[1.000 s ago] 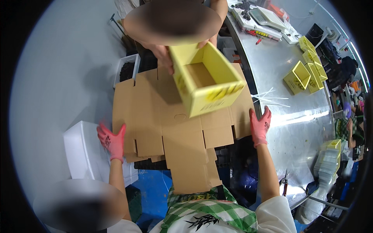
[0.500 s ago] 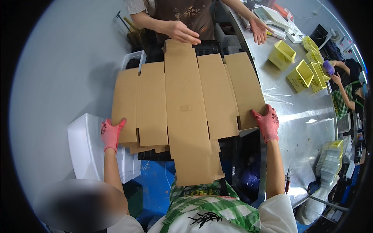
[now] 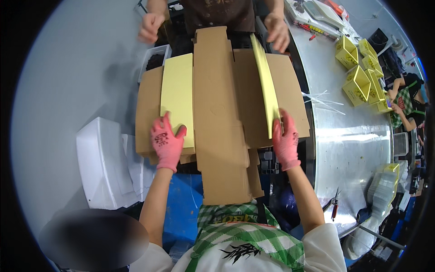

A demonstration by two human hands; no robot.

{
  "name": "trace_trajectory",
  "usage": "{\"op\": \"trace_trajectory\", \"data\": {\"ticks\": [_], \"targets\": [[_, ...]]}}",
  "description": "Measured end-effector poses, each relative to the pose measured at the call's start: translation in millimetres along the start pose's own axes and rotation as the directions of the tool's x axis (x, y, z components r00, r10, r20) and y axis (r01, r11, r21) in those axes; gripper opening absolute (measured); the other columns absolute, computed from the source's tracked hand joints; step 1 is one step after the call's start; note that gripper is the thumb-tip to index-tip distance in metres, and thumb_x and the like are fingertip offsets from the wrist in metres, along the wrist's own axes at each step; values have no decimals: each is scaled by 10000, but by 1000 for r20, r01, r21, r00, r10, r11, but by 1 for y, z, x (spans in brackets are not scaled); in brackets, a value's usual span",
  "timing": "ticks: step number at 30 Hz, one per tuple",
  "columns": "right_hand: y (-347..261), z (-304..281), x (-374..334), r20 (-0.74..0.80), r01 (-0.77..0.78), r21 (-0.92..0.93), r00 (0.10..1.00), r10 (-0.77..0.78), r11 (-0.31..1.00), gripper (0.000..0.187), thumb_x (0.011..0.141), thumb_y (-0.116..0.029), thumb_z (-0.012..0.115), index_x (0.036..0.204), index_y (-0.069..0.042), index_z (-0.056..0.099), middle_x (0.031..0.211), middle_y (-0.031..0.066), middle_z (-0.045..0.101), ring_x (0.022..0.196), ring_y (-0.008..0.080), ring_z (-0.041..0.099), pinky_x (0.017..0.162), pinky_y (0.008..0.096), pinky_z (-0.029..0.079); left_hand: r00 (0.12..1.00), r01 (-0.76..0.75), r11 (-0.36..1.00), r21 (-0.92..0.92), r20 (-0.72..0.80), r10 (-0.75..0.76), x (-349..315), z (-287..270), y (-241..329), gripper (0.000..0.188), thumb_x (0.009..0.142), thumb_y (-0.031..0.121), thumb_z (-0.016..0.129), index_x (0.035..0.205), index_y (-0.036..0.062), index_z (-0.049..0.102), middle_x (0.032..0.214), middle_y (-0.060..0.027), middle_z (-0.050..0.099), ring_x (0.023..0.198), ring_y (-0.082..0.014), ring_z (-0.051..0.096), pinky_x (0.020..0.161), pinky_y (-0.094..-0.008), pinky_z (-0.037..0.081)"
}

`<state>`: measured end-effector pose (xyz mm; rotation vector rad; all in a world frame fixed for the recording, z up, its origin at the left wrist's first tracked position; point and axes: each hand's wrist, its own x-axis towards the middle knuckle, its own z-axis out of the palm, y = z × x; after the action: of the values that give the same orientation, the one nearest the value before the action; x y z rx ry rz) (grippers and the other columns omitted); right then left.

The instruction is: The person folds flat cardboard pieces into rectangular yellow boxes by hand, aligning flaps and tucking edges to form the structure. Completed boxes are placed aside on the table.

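Observation:
A flat brown cardboard box blank (image 3: 217, 113) lies in front of me, with more cardboard beneath it. Its left side panel (image 3: 177, 99), yellow on the upper face, is folded inward and lies almost flat. My left hand (image 3: 167, 141), in a pink glove, rests on its near end with the fingers apart. On the right, a second yellow side panel (image 3: 266, 86) stands tilted on edge. My right hand (image 3: 286, 143), gloved the same way, pinches that panel's near end; part of the grip is hidden.
Across the blank, a co-worker's left-side hand (image 3: 151, 28) and right-side hand (image 3: 277, 31) hover near its far end. A metal table (image 3: 349, 145) runs along the right, bearing yellow boxes (image 3: 355, 86), white ties (image 3: 324, 102) and pliers (image 3: 335, 209). White bins (image 3: 102, 167) stand left.
Both hands moved inward from the blank's outer edges. The two side panels came over, showing yellow faces. Across from me, the co-worker's hands shifted apart and a yellow box reached the other boxes.

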<state>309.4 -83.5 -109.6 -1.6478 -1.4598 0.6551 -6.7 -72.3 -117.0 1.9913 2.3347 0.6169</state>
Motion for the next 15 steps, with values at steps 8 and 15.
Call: {"op": "trace_trajectory", "data": {"ticks": [8,15], "targets": [[-26,-21,32,228,-430,-41,875,427,902,827,760,-344,774,1344,77,367,1189,216,574,1052,271,600,909,329,482,798,486,860,-156,480,-364,44,-18,-22,658,680,423,813,1088,-29,563,1058,-149,627,982,-289,609,847,-386,495],[-43,-33,56,283,-322,-27,905,316,946,558,719,-227,771,1149,33,528,1008,157,661,932,247,657,841,350,514,826,498,599,-628,554,-106,62,-40,-20,746,730,118,768,1351,4,371,1185,-155,582,924,-236,645,782,-316,531]]}}
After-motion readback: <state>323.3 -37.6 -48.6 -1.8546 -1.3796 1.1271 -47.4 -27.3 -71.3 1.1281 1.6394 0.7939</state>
